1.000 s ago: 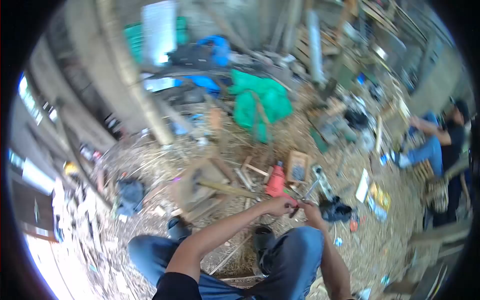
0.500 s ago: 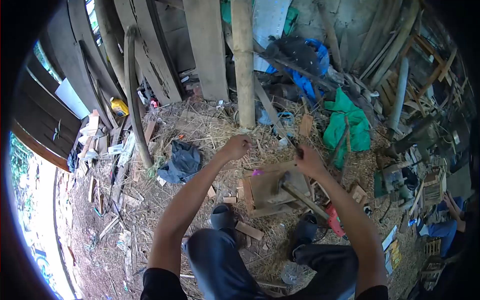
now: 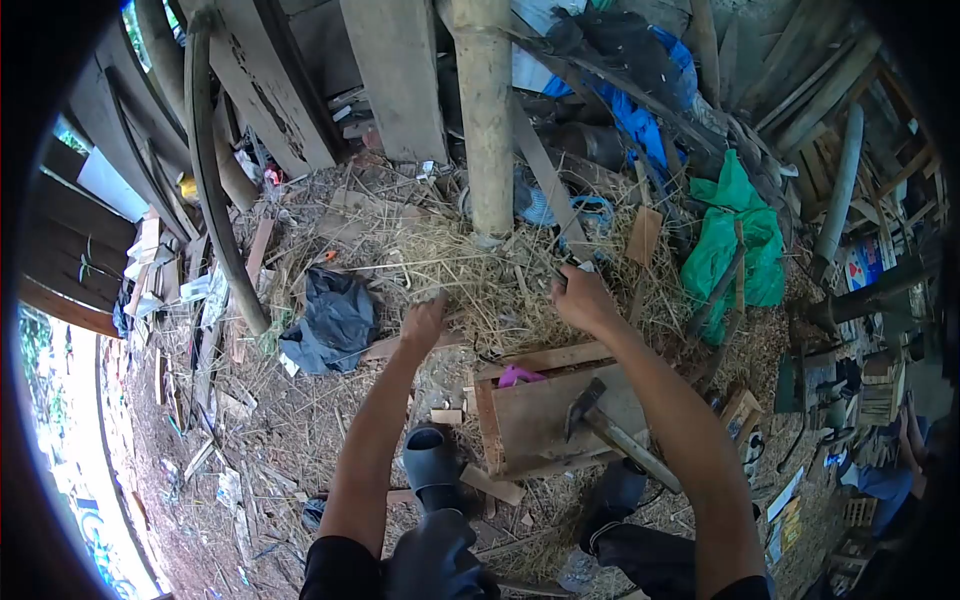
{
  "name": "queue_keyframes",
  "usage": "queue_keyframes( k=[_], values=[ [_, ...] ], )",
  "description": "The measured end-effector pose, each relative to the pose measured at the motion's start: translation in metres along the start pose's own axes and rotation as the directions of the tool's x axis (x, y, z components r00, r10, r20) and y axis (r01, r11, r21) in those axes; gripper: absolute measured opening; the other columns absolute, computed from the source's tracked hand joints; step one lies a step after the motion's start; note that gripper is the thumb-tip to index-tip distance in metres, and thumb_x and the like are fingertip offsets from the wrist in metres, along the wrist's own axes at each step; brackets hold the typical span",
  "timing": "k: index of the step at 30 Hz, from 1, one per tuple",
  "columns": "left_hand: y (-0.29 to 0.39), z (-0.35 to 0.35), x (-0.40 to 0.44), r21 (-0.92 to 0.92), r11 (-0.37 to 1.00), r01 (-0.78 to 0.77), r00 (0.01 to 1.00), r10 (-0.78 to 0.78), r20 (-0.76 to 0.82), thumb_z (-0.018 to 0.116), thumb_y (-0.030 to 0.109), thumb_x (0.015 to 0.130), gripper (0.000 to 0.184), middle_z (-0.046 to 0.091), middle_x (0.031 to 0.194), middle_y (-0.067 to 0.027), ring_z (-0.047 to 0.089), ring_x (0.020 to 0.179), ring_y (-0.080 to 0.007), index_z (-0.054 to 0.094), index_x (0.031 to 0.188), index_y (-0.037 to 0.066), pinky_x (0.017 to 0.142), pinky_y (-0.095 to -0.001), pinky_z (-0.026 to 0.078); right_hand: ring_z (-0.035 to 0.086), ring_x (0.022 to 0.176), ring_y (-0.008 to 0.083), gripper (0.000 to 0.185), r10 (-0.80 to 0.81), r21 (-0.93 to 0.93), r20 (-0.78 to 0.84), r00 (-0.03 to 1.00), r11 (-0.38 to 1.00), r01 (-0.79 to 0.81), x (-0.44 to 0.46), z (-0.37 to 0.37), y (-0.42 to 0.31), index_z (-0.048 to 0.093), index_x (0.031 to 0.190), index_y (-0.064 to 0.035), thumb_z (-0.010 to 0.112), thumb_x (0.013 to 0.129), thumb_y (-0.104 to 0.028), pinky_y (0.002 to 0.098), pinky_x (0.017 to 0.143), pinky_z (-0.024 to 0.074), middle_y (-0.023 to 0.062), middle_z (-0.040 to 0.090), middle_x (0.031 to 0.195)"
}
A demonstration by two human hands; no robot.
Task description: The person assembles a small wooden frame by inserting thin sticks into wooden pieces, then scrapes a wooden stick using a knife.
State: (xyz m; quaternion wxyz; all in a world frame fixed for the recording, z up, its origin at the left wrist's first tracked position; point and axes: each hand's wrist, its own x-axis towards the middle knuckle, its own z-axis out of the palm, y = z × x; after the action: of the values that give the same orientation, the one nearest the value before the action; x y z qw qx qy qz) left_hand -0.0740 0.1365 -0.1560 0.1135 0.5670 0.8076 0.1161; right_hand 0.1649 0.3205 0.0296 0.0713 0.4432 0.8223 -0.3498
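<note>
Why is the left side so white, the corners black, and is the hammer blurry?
In the head view, daylight probably overexposes the lower left; head view corners are black, likely from a fisheye lens; the hammer, head view again, looks fairly sharp.

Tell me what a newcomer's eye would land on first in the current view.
Probably the bright green sheet heaped at right, vivid against the brown litter. Next, perhaps, the hammer, its head on the wooden box at lower centre. Then the person's left hand and right hand, apart near mid-frame, below a thick pale post.
</note>
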Motion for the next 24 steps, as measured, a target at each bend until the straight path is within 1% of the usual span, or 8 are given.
queue_keyframes(
  k=[2, 5, 7, 11, 13, 15, 20, 24],
  values=[
    [-0.008, -0.008, -0.007, -0.039, 0.999, -0.025, 0.999, 0.023, -0.041, 0.057, 0.013, 0.082, 0.018, 0.063, 0.085, -0.0137, 0.063, 0.081, -0.0333, 0.059, 0.097, 0.004, 0.072, -0.0426, 0.051, 0.062, 0.088, 0.0376, 0.033, -0.085, 0.024, -0.065, 0.994, 0.996, 0.087, -0.006, -0.007, 0.005, 0.054, 0.117, 0.0030, 0.049, 0.092, -0.018, 0.0470, 0.074, 0.0487, 0.0242, 0.063, 0.098],
    [-0.025, -0.010, -0.026, 0.288, 0.931, -0.225, 0.902, 0.311, -0.300, 0.059, 0.013, 0.080, 0.011, 0.062, 0.078, -0.0151, 0.062, 0.078, -0.0356, 0.064, 0.084, 0.004, 0.071, -0.0424, 0.050, 0.062, 0.084, 0.0387, 0.032, -0.152, 0.018, -0.109, 0.982, 0.988, 0.154, -0.040, -0.030, -0.007, 0.055, 0.112, 0.0025, 0.051, 0.091, -0.020, 0.0473, 0.073, 0.0486, 0.0258, 0.063, 0.091],
    [0.018, -0.079, -0.033, -0.147, 0.988, -0.044, 0.982, 0.016, -0.190, 0.068, 0.018, 0.075, 0.024, 0.064, 0.089, -0.0166, 0.063, 0.085, -0.0318, 0.066, 0.095, 0.007, 0.077, -0.0404, 0.050, 0.062, 0.082, 0.0393, 0.031, -0.177, -0.006, -0.162, 0.971, 0.984, 0.178, -0.070, -0.050, -0.011, 0.055, 0.110, 0.0022, 0.052, 0.090, -0.022, 0.0474, 0.073, 0.0485, 0.0265, 0.062, 0.088],
    [0.053, -0.168, -0.049, -0.310, 0.935, -0.173, 0.978, 0.125, -0.169, 0.065, 0.007, 0.075, 0.027, 0.064, 0.086, -0.0179, 0.066, 0.080, -0.0304, 0.064, 0.102, 0.007, 0.069, -0.0374, 0.051, 0.063, 0.071, 0.0366, 0.026, -0.319, 0.038, -0.360, 0.877, 0.934, 0.355, -0.133, -0.071, -0.030, 0.059, 0.092, 0.0033, 0.057, 0.087, -0.023, 0.0463, 0.066, 0.0481, 0.0234, 0.062, 0.077],
    [0.103, -0.246, -0.074, -0.365, 0.926, -0.093, 0.994, 0.063, -0.093, 0.063, 0.003, 0.078, 0.038, 0.065, 0.090, -0.0161, 0.067, 0.075, -0.0258, 0.058, 0.114, 0.009, 0.066, -0.0332, 0.052, 0.063, 0.070, 0.0371, 0.026, -0.343, 0.149, -0.354, 0.870, 0.898, 0.414, -0.159, -0.076, -0.041, 0.059, 0.088, 0.0029, 0.059, 0.085, -0.023, 0.0459, 0.065, 0.0477, 0.0218, 0.063, 0.075],
    [0.141, -0.301, -0.095, -0.666, 0.741, 0.087, 0.996, -0.074, 0.048, 0.063, 0.003, 0.082, 0.041, 0.064, 0.096, -0.0124, 0.066, 0.080, -0.0196, 0.053, 0.121, 0.012, 0.071, -0.0306, 0.053, 0.062, 0.069, 0.0359, 0.028, -0.329, 0.146, -0.382, 0.863, 0.901, 0.409, -0.194, -0.081, -0.061, 0.059, 0.087, 0.0025, 0.061, 0.085, -0.025, 0.0433, 0.065, 0.0472, 0.0191, 0.062, 0.072],
    [0.195, -0.359, -0.128, -0.736, 0.592, -0.329, 0.936, 0.310, -0.170, 0.059, -0.003, 0.086, 0.026, 0.062, 0.101, -0.0100, 0.060, 0.076, -0.0133, 0.057, 0.112, 0.002, 0.063, -0.0262, 0.053, 0.055, 0.061, 0.0225, 0.033, -0.296, 0.369, -0.468, 0.833, 0.791, 0.488, -0.256, -0.091, -0.092, 0.062, 0.090, 0.0006, 0.067, 0.084, -0.032, 0.0335, 0.062, 0.0427, 0.0076, 0.058, 0.065],
    [0.253, -0.396, -0.170, -0.897, 0.441, -0.023, 0.968, 0.233, 0.090, 0.065, 0.011, 0.087, 0.030, 0.061, 0.094, -0.0052, 0.058, 0.072, -0.0103, 0.055, 0.115, 0.005, 0.051, -0.0228, 0.045, 0.048, 0.056, 0.0128, 0.033, -0.274, 0.605, -0.403, 0.873, 0.636, 0.479, -0.290, -0.115, -0.088, 0.063, 0.096, -0.0004, 0.070, 0.083, -0.030, 0.0304, 0.055, 0.0383, 0.0021, 0.057, 0.067]
  ],
)
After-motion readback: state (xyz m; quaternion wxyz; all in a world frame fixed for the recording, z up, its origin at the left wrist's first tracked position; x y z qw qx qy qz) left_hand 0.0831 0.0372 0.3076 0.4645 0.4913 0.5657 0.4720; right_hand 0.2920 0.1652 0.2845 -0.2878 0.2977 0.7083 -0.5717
